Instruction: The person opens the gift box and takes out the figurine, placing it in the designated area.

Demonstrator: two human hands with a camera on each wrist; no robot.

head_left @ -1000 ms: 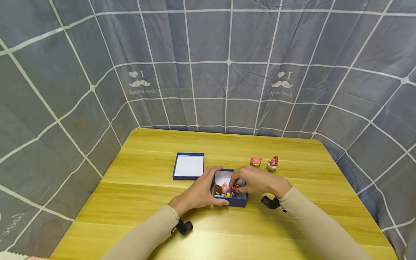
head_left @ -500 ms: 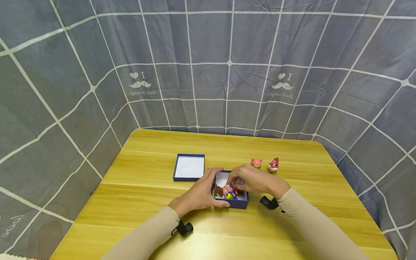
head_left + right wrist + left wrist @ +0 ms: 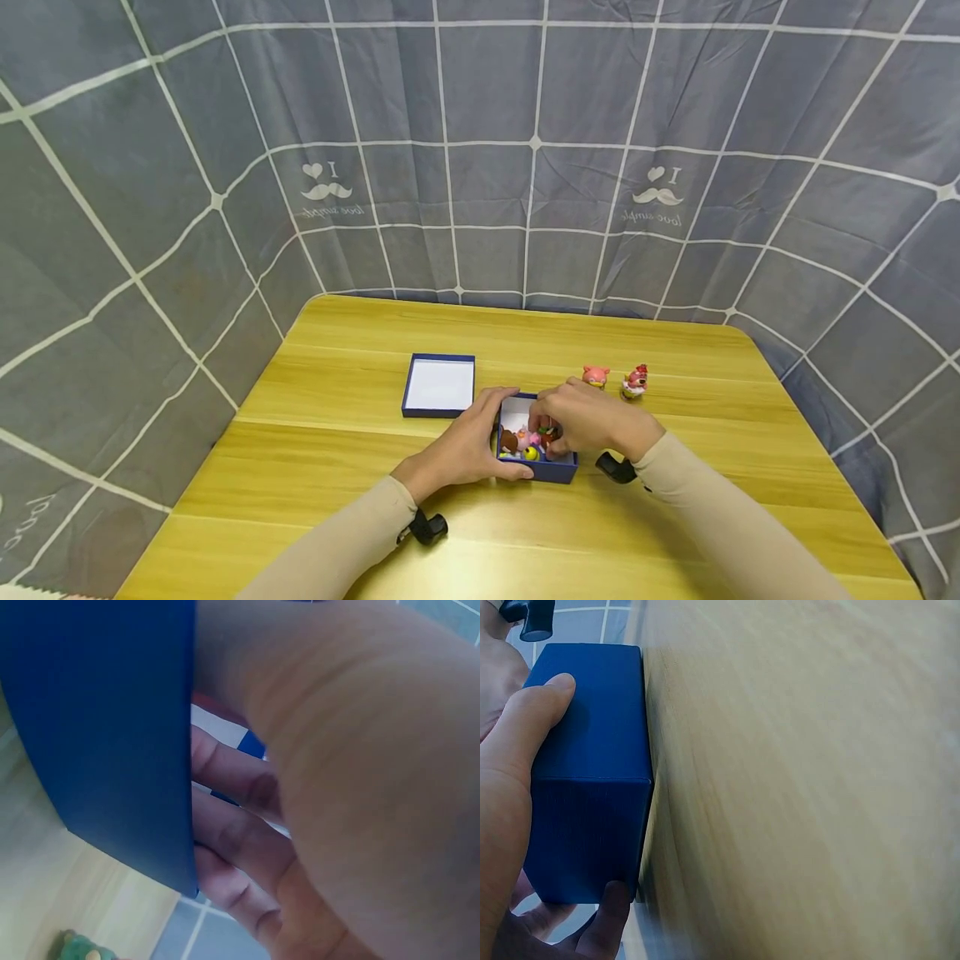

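A blue lid [image 3: 439, 385], white inside, lies on the counter [image 3: 300, 458]. The left hand [image 3: 459, 446] grips a blue box [image 3: 553, 472] holding brown, pink and yellow toys [image 3: 531, 453]; inside it, the right hand [image 3: 590, 417] pinches a reddish-brown toy [image 3: 550, 437].

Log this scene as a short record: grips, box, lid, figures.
Left grip: holds box, thumb on near wall
Right grip: fingers in box, at reddish figure; pinch unclear
Box: open, on table
Lid: left of box, white inside up
Also in box: brown figure, pink figure, yellow figure
Outside box: salmon figure, red-topped figure, both beyond right grip
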